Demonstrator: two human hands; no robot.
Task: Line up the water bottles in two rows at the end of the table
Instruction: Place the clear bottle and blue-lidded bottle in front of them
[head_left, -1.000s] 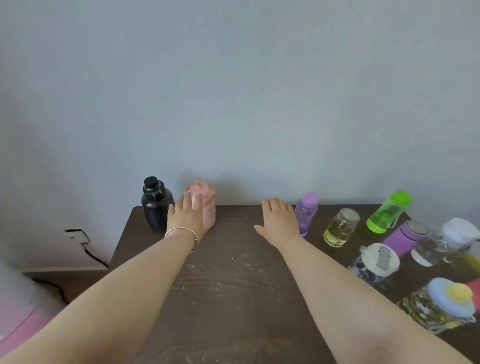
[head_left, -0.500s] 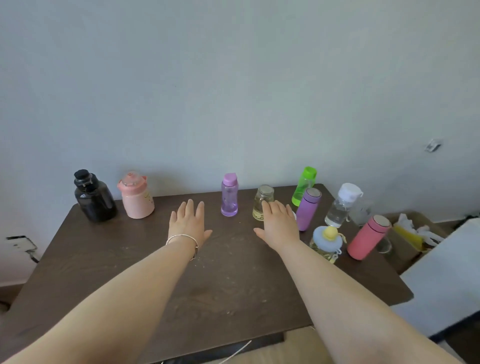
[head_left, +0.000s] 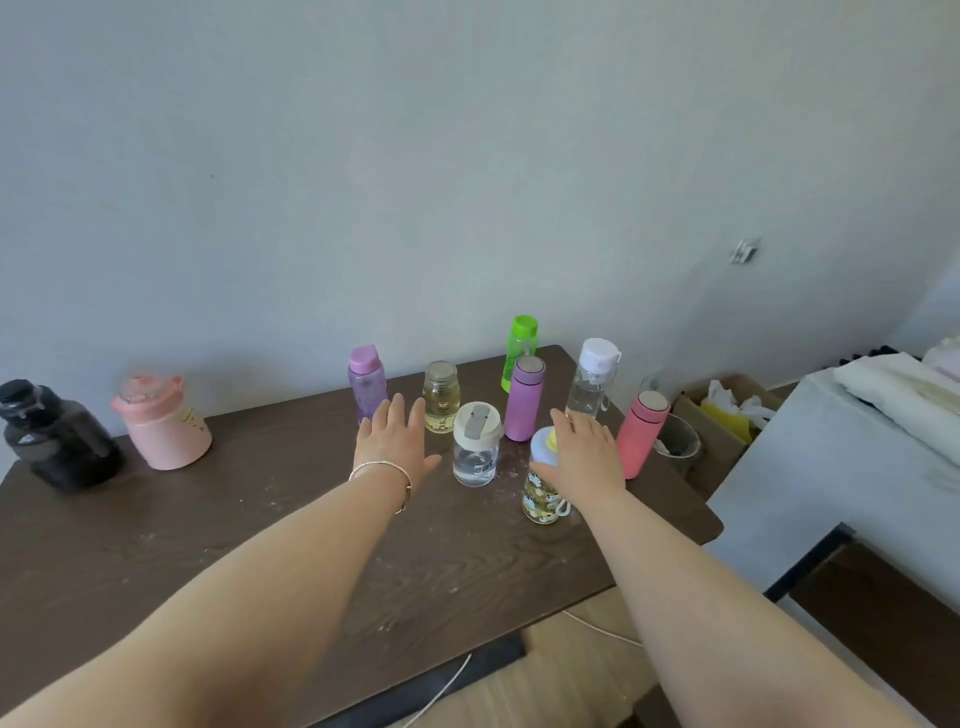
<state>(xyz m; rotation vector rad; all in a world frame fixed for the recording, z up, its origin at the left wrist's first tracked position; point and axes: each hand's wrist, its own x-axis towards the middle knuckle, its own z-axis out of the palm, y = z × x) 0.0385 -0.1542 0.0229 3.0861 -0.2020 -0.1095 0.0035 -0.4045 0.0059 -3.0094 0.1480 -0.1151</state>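
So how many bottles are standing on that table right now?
10. At the left: black jug, pink jug. Clustered right: purple bottle, amber jar, green bottle, lilac flask, clear tumbler, white-capped bottle, coral flask, patterned bottle. Others may hide behind.

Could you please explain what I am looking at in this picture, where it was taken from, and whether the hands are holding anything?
There is no machine here: a person wears a wide-angle camera on the head, so you look down along both bare arms. The left hand, with a bracelet, hovers open over the brown table. The right hand reaches over the flower-print bottle; whether it touches is unclear, and neither hand holds anything. Standing bottles are clustered at the right: translucent purple, yellowish jar, clear tumbler, green, lilac flask, clear white-capped and pink flask. A black jug and a pink jug stand apart at the left.
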